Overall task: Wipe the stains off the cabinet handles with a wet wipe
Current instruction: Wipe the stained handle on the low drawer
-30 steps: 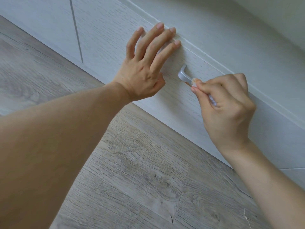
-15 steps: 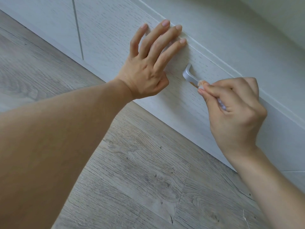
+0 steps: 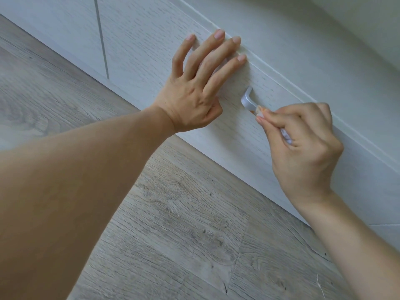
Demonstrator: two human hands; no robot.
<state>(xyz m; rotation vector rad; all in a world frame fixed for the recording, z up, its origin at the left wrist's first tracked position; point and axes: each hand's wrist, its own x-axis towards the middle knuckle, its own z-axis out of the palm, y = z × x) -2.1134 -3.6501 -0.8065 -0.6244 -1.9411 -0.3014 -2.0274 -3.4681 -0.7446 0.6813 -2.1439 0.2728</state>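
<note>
A silver metal handle (image 3: 247, 98) sticks out of a white wood-grain cabinet front (image 3: 138, 46). Only its left end shows; the rest lies behind my right hand. My right hand (image 3: 303, 148) pinches a small folded wet wipe (image 3: 259, 110), marked with orange, between thumb and fingers and holds it against the handle. An orange stain shows on the handle right at the wipe. My left hand (image 3: 199, 87) lies flat on the cabinet front just left of the handle, fingers straight and spread.
Grey wood-plank floor (image 3: 173, 224) runs below the cabinet. A vertical gap (image 3: 101, 37) divides two cabinet fronts at the upper left. A horizontal ledge (image 3: 303, 87) runs along the cabinet just above the handle.
The wipe in my right hand has slid slightly along the handle toward the right, so a little more of the handle's left end shows. My left hand stays pressed flat on the cabinet.
</note>
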